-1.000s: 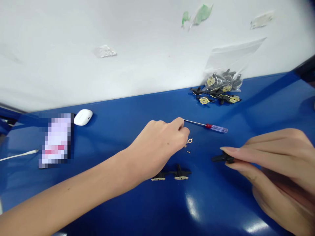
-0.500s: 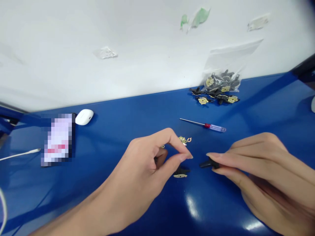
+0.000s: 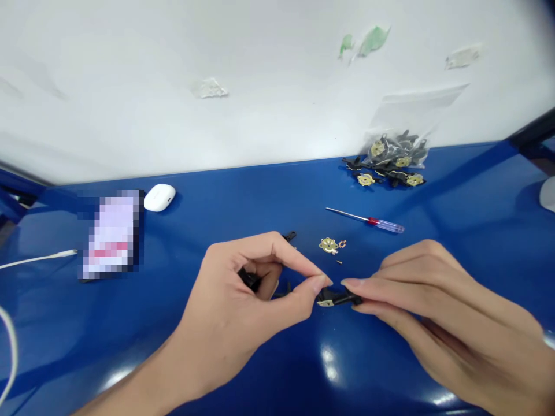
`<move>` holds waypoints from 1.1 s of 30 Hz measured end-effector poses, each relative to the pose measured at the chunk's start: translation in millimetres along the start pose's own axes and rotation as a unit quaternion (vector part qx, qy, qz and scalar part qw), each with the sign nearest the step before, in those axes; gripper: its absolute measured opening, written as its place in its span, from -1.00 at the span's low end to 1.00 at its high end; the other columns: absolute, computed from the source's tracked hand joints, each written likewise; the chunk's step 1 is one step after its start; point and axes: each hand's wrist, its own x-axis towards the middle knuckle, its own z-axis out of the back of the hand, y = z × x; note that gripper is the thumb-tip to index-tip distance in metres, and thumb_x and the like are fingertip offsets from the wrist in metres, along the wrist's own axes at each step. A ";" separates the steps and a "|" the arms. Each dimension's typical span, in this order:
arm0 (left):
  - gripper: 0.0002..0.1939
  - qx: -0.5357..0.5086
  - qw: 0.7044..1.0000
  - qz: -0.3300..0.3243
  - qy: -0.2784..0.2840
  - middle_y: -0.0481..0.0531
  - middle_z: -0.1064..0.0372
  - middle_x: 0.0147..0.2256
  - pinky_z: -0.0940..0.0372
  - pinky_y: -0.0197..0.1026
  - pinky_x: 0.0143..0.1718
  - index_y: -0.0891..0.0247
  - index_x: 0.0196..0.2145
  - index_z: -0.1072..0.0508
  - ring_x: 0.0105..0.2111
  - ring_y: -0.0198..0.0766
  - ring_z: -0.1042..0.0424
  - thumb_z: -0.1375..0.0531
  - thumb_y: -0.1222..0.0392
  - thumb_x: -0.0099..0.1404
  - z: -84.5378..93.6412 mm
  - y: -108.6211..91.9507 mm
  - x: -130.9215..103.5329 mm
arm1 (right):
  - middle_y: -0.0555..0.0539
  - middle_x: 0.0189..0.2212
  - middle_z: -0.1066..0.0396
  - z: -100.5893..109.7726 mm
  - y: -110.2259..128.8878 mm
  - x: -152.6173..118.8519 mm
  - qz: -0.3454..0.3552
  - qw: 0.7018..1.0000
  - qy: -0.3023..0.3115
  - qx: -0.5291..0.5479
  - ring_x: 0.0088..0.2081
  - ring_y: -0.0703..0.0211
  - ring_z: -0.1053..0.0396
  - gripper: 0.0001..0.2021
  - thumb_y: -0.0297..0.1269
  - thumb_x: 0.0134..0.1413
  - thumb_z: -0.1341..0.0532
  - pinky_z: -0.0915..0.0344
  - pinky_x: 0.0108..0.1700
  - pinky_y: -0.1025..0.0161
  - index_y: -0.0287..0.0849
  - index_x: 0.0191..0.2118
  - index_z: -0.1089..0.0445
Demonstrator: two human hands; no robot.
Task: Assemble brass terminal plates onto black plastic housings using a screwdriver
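Note:
My left hand [image 3: 247,312] is closed, thumb and forefinger tips pinched together; anything between them is too small or hidden to make out. Dark plastic shows inside its curl, but I cannot tell if it is held or lies behind. My right hand [image 3: 433,306] pinches a small black plastic part [image 3: 355,297], its narrow end pointing left towards the left fingertips. Just beyond the fingertips is a black piece with a brass plate [image 3: 325,303], partly covered. A loose round brass plate [image 3: 328,245], a small copper-coloured ring [image 3: 342,244] and a tiny screw [image 3: 339,262] lie behind the hands.
A screwdriver [image 3: 385,225] with a clear and red handle lies farther back. Several black-and-brass parts [image 3: 366,179] lie before a clear plastic bag [image 3: 396,151] of similar ones against the white wall. At left are a phone [image 3: 113,231], a white case [image 3: 160,197] and a white cable [image 3: 39,258].
My right hand has moved left with the black plastic part, close to the left fingertips. My left hand has shifted slightly left, uncovering the brass plate and screw. The camera view has shifted a little.

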 end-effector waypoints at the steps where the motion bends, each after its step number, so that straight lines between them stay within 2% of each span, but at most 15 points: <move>1: -0.88 -0.010 1.000 0.003 0.002 -0.19 -0.20 -0.59 0.13 -0.20 -0.54 0.15 -0.31 -0.80 -0.56 -0.40 0.01 -0.54 0.20 0.44 0.3 1.4 -0.5 | -0.04 -0.15 -0.71 -1.6 1.7 1.3 0.000 1.000 0.000 0.004 -0.14 0.23 -0.61 -0.69 -0.62 0.43 -0.43 -0.59 -0.10 0.29 -0.23 0.18 -0.65; 8: -0.89 -0.049 0.999 0.020 0.007 -0.22 -0.13 -0.62 0.15 -0.23 -0.54 0.10 -0.29 -0.82 -0.56 -0.40 0.05 -0.57 0.16 0.44 0.1 9.9 -2.9 | -0.03 -0.16 -0.70 -13.9 10.1 2.0 -0.052 0.996 -0.016 0.066 -0.19 0.19 -0.60 -0.69 -0.56 0.50 -0.38 -0.62 -0.18 0.25 -0.14 0.22 -0.63; 13: -0.85 -0.063 0.997 0.045 -0.003 -0.18 -0.30 -0.57 0.09 -0.24 -0.52 0.04 -0.34 -0.82 -0.54 -0.37 -0.01 -0.55 0.18 0.43 -0.8 12.4 -1.3 | -0.03 -0.16 -0.70 -16.2 10.2 3.5 -0.043 0.996 -0.001 0.077 -0.17 0.22 -0.62 -0.73 -0.52 0.52 -0.40 -0.63 -0.16 0.29 -0.17 0.20 -0.63; 17: -0.88 -0.072 0.994 0.084 0.013 -0.19 -0.06 -0.61 0.10 -0.22 -0.51 0.02 -0.34 -0.86 -0.54 -0.34 0.03 -0.58 0.11 0.41 2.6 14.1 -3.3 | -0.05 -0.17 -0.70 -16.8 10.9 1.9 -0.050 0.996 -0.001 0.079 -0.18 0.20 -0.63 -0.73 -0.51 0.52 -0.40 -0.62 -0.18 0.28 -0.19 0.21 -0.64; 20: -0.88 -0.080 0.991 0.104 0.017 -0.20 -0.01 -0.61 0.10 -0.22 -0.51 0.02 -0.36 -0.86 -0.54 -0.34 0.05 -0.59 0.11 0.38 5.4 16.8 -5.3 | -0.06 -0.18 -0.71 -18.3 10.4 -0.8 -0.055 0.995 -0.002 0.080 -0.21 0.17 -0.64 -0.74 -0.50 0.52 -0.40 -0.63 -0.21 0.26 -0.16 0.21 -0.64; 22: -0.88 -0.081 0.991 0.102 0.017 -0.20 0.00 -0.62 0.13 -0.23 -0.52 0.02 -0.36 -0.86 -0.55 -0.35 0.08 -0.58 0.13 0.38 6.1 18.6 -5.7 | -0.06 -0.19 -0.71 -20.2 11.0 -1.5 -0.067 0.995 -0.011 0.072 -0.22 0.09 -0.65 -0.74 -0.44 0.53 -0.40 -0.64 -0.24 0.19 -0.06 0.20 -0.68; 24: -0.90 -0.081 0.992 0.099 0.019 -0.20 -0.02 -0.63 0.15 -0.23 -0.53 0.01 -0.33 -0.88 -0.55 -0.36 0.10 -0.58 0.13 0.39 5.7 19.8 -5.4 | -0.07 -0.21 -0.71 -23.0 13.2 -0.5 -0.071 0.995 -0.026 0.057 -0.21 -0.03 -0.68 -0.77 -0.31 0.52 -0.44 -0.67 -0.24 0.08 0.07 0.17 -0.72; 26: -0.92 -0.082 0.992 0.095 0.018 -0.20 -0.07 -0.65 0.14 -0.23 -0.53 0.02 -0.31 -0.89 -0.56 -0.37 0.11 -0.57 0.14 0.39 4.3 19.9 -5.1 | -0.09 -0.21 -0.70 -26.6 16.5 1.6 -0.069 0.996 -0.040 0.042 -0.17 -0.13 -0.69 -0.79 -0.17 0.49 -0.48 -0.69 -0.21 0.00 0.15 0.15 -0.76; 28: -0.90 -0.088 0.992 0.092 0.011 -0.14 -0.30 -0.64 0.09 -0.23 -0.54 0.05 -0.36 -0.87 -0.58 -0.37 0.04 -0.57 0.17 0.36 2.4 19.4 -5.0 | -0.11 -0.20 -0.70 -29.8 19.4 3.7 -0.062 0.997 -0.047 0.031 -0.14 -0.17 -0.69 -0.78 -0.09 0.46 -0.50 -0.70 -0.18 -0.03 0.15 0.14 -0.78; 31: -0.86 -0.106 0.990 0.093 -0.001 0.06 -0.74 -0.40 -0.06 -0.23 -0.51 0.09 -0.44 -0.81 -0.54 -0.33 -0.25 -0.59 0.24 0.28 -0.3 18.1 -4.7 | -0.12 -0.20 -0.70 -31.8 20.9 4.7 -0.060 0.997 -0.051 0.026 -0.13 -0.17 -0.69 -0.78 -0.07 0.45 -0.51 -0.71 -0.18 -0.03 0.13 0.12 -0.79; 33: -0.85 -0.101 0.990 0.093 -0.003 0.08 -0.79 -0.34 -0.09 -0.24 -0.49 0.09 -0.44 -0.80 -0.51 -0.32 -0.31 -0.58 0.26 0.28 -1.5 17.0 -3.5 | -0.12 -0.21 -0.70 -30.1 19.5 3.9 -0.064 0.996 -0.052 0.030 -0.14 -0.16 -0.70 -0.79 -0.10 0.45 -0.52 -0.71 -0.19 -0.02 0.12 0.11 -0.80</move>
